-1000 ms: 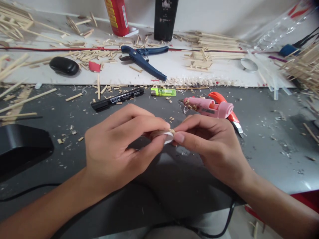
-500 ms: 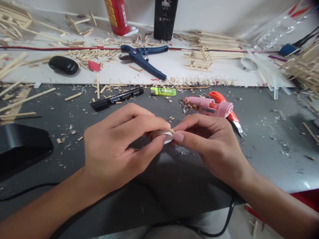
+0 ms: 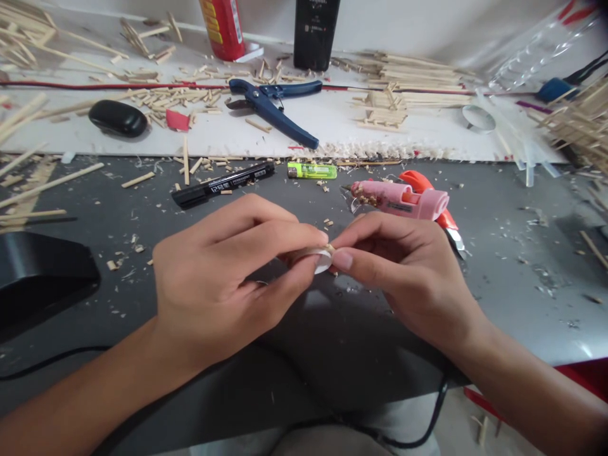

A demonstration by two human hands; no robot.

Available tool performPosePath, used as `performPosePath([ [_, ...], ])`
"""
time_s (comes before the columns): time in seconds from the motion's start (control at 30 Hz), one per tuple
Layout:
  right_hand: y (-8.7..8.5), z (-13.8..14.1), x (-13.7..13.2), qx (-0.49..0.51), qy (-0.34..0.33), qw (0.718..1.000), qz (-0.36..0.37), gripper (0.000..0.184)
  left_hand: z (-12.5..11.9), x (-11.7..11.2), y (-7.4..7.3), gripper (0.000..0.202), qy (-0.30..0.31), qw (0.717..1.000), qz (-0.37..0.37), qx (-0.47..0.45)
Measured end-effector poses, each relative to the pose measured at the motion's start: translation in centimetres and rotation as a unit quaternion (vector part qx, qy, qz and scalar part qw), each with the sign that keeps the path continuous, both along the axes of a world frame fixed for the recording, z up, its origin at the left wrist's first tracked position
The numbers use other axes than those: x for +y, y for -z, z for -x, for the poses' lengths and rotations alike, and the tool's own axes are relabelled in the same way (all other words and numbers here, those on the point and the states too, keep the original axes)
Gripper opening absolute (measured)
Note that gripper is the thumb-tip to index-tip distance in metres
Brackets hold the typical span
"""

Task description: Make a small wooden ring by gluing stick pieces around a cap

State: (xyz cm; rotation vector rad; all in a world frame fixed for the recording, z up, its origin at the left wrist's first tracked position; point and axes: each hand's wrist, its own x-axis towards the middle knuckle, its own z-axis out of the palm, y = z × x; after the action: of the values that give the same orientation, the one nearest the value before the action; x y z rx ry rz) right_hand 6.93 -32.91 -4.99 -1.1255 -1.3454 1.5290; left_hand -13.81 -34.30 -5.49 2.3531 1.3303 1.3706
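Observation:
My left hand (image 3: 232, 266) is closed, pinching a small white ring (image 3: 323, 260) between thumb and fingers; much of the ring is hidden by them. From the other side, my right hand (image 3: 403, 272) pinches a tiny wooden stick piece (image 3: 329, 247) against the ring's rim. The two hands' fingertips almost meet over the dark table (image 3: 304, 361). Just beyond my right hand lies a pink glue gun (image 3: 399, 199), with an orange-handled cutter (image 3: 446, 218) partly under it. A black marker (image 3: 223, 183) and a green lighter (image 3: 311, 171) lie past my left hand.
Blue cutting pliers (image 3: 278, 111) and a black mouse-like object (image 3: 118, 118) rest on the white board (image 3: 209, 142). Wooden sticks (image 3: 413, 73) and offcuts are scattered about. Clear glue sticks (image 3: 515, 136) and another ring (image 3: 479, 119) lie at right. A black cable (image 3: 441, 405) hangs in front.
The view has shifted slightly. Both hands keep their pinch on the ring and the wooden piece, with hardly any visible movement.

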Motion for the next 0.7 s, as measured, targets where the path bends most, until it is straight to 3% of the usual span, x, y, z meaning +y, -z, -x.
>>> performPosePath([
  [0.23,0.15,0.06,-0.13,0.013,-0.007,1.000,-0.023,0.007,-0.23,-0.14,-0.10,0.015,-0.018,0.999,0.043,-0.017],
  [0.7,-0.32,0.31,-0.16,-0.024,0.010,0.999,-0.027,0.014,0.29,0.04,-0.08,0.007,0.001,0.999,0.006,0.033],
])
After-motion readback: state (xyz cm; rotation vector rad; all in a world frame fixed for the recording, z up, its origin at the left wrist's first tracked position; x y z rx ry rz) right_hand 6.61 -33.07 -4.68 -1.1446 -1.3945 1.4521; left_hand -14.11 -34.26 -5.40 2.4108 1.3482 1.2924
